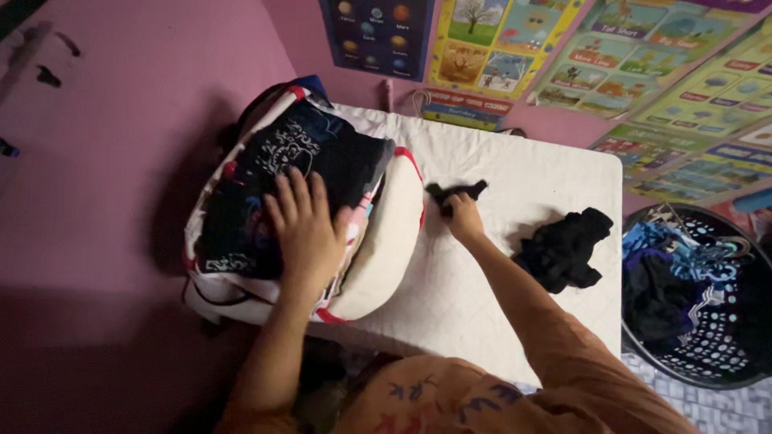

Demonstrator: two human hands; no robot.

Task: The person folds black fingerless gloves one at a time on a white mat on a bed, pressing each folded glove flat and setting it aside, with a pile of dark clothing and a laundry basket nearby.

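My left hand (pixel 305 229) lies flat, fingers spread, on a stack of folded dark clothes (pixel 281 185) at the left end of a white-covered table (pixel 490 281). The stack sits in a white bag or cover with red trim (pixel 386 241). My right hand (pixel 464 215) is closed on a small black piece of cloth (pixel 454 193) lying on the table near the stack. A crumpled black garment (pixel 563 249) rests on the table to the right of that hand.
A dark perforated laundry basket (pixel 708 345) with blue and black clothes stands at the right of the table. Pink walls surround the table; colourful posters (pixel 563 48) hang behind it. Tiled floor shows at bottom right.
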